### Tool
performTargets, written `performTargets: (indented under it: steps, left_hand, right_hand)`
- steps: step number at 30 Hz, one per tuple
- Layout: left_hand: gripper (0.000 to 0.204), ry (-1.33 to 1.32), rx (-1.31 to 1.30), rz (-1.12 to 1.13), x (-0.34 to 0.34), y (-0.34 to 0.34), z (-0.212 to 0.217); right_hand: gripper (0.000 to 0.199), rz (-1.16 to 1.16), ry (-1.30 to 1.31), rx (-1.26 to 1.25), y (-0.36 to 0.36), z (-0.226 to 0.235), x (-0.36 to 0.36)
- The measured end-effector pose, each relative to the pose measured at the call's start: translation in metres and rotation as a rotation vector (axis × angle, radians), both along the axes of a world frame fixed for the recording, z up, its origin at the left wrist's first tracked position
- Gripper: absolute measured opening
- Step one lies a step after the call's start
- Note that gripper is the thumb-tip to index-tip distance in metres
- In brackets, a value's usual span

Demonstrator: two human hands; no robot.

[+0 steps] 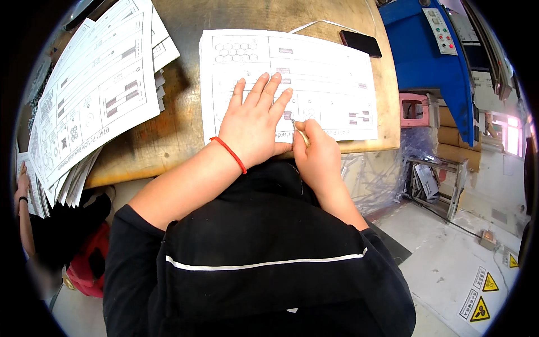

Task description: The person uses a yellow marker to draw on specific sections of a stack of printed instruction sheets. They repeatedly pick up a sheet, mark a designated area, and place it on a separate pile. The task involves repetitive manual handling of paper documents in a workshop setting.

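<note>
A printed sheet (331, 62) with line drawings and dark blocks lies on the table in front of me, on top of other sheets. My left hand (252, 121), a red cord round its wrist, rests flat on it with the fingers spread. Close beside it, at the sheet's near edge, my right hand (318, 154) is closed round a slim, pale yellowish pen-like tool (304, 136). Its tip meets the paper by a small dark printed block. Fingers hide most of the tool, so its exact kind cannot be made out.
A thick, fanned stack of similar sheets (106, 84) covers the table's left side. Near the far right corner lies a black phone (360, 44), with a white cord behind the sheet. A blue machine (432, 62) stands to the right. At far left, another person's arm (23, 196) shows.
</note>
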State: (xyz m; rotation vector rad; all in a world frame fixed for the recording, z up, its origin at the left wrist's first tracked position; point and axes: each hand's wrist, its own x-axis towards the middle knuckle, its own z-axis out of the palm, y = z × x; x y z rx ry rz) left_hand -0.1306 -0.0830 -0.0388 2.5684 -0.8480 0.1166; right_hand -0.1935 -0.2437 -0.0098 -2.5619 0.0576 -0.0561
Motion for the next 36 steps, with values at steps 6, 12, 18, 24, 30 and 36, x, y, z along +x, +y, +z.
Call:
performTargets:
  steps: [6, 12, 18, 24, 30, 36]
  left_hand:
    - [0.089, -0.001, -0.024, -0.007, 0.001, 0.000, 0.000]
    - [0.084, -0.019, -0.022, -0.005, 0.001, 0.002, -0.002]
    - [0.081, -0.022, -0.026, -0.003, 0.000, 0.002, -0.001]
    - [0.087, -0.012, 0.030, -0.011, 0.001, 0.003, -0.004]
    - [0.088, -0.008, 0.035, -0.008, 0.002, 0.002, -0.001]
    - [0.073, 0.131, -0.241, -0.093, 0.003, 0.024, 0.016]
  right_hand:
    - [0.012, 0.006, -0.135, 0.125, 0.006, -0.005, 0.007]
    - [0.011, 0.008, -0.171, 0.040, 0.020, -0.009, 0.015]
    - [0.014, -0.017, -0.132, 0.097, 0.017, -0.013, 0.012]
    - [0.012, -0.030, 0.012, 0.037, 0.022, -0.001, 0.017]
    - [0.012, 0.019, -0.023, 0.045, 0.015, -0.004, 0.003]
    - [0.018, -0.021, -0.017, 0.290, -0.002, 0.002, 0.004]
